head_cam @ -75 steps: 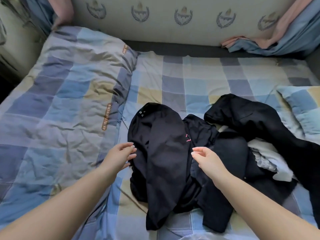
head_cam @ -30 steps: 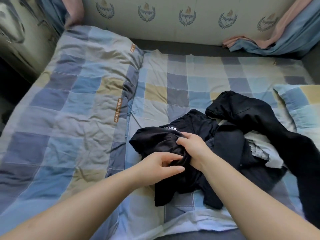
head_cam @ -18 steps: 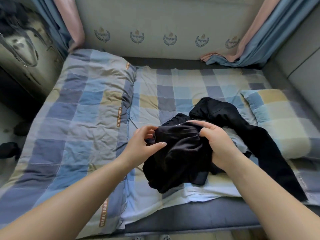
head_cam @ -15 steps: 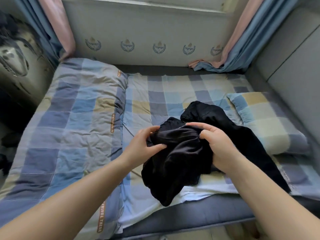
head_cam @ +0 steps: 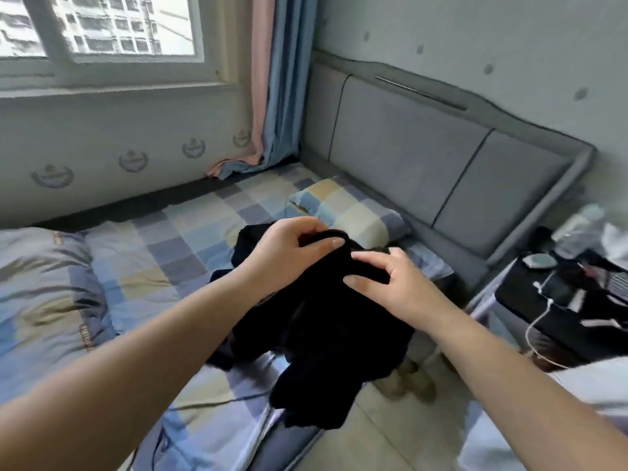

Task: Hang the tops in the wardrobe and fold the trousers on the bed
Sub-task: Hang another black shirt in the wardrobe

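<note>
I hold a black garment (head_cam: 326, 341) up off the bed, and it hangs bunched down past the mattress edge. My left hand (head_cam: 285, 256) pinches its top edge between thumb and fingers. My right hand (head_cam: 387, 283) grips the cloth just to the right, fingers curled into it. More dark clothing (head_cam: 248, 246) lies on the checked sheet (head_cam: 176, 253) behind my hands, mostly hidden by them. Whether the held garment is a top or trousers cannot be told.
A checked pillow (head_cam: 350, 212) lies by the grey padded headboard (head_cam: 441, 171). A folded quilt (head_cam: 44, 294) covers the bed's left. A bedside stand (head_cam: 571, 300) with dark items and a white cable is at right. Slippers (head_cam: 407, 382) sit on the floor. Curtain (head_cam: 272, 83) and window (head_cam: 102, 28) are behind.
Both hands took hold of the black garment and lifted it from the pile. My view swung right and up, bringing in the headboard, bedside stand and window.
</note>
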Tool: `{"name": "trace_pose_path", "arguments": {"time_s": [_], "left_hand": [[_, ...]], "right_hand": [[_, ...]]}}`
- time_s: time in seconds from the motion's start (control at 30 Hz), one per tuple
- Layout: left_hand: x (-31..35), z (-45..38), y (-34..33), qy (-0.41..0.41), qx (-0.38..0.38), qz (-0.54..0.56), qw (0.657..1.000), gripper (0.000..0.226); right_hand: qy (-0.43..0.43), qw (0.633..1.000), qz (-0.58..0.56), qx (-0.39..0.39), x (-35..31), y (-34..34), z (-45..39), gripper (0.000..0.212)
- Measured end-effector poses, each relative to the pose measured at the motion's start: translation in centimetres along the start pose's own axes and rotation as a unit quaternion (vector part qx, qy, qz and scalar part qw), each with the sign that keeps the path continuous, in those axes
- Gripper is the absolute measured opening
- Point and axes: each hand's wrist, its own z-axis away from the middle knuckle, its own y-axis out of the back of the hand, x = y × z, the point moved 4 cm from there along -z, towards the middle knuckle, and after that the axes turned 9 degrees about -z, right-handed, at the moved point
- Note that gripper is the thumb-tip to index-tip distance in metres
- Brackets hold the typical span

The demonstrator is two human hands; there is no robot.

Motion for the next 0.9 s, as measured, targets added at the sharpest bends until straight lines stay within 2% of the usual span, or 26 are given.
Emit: {"name": "trace_pose_path", "arguments": {"time_s": [0.13, 0.23, 0.3, 0.43, 0.53, 0.67, 0.77, 0.9], "left_hand": [[6.1, -1.4, -4.3, -0.07, -0.056, 0.02, 0.996, 0.016], [10.7, -1.4, -8.1, -0.132, -0.1, 0.037, 0.985, 0.021], [13.4, -0.9, -11.2, -0.169, -0.128, 0.065, 0.975, 0.019], [17.2, -0.2, -16.0, -0.159, -0.146, 0.157, 0.964, 0.02], [20.9, 1.4, -20.1, -0.176, -0.206, 0.183, 0.945, 0.02], [24.5, 5.1, -26.4, -0.215, -0.338, 0.128, 0.907, 0.028], [26.9, 7.6, -30.9, -0.228, -0.365, 0.071, 0.9, 0.018], [29.5, 10.0, -35.9, -0.227, -0.363, 0.018, 0.904, 0.006]], "right_hand": [[0.009, 0.993, 0.051, 0.104, 0.4, 4.0, 4.3, 0.045], [0.034, 0.984, 0.012, 0.174, 0.4, 7.7, 7.6, 0.026], [0.036, 0.97, 0.027, 0.239, 1.0, 10.1, 10.7, 0.011], [0.03, 0.945, 0.002, 0.326, 2.6, 13.2, 16.0, 0.004], [0.044, 0.91, -0.023, 0.411, 3.4, 16.4, 21.1, 0.015], [0.057, 0.85, -0.065, 0.519, 4.2, 21.5, 28.9, 0.017], [0.063, 0.808, -0.073, 0.581, 4.8, 25.2, 35.4, 0.021], [0.055, 0.775, -0.057, 0.627, 6.0, 29.0, 43.8, 0.02]]}}
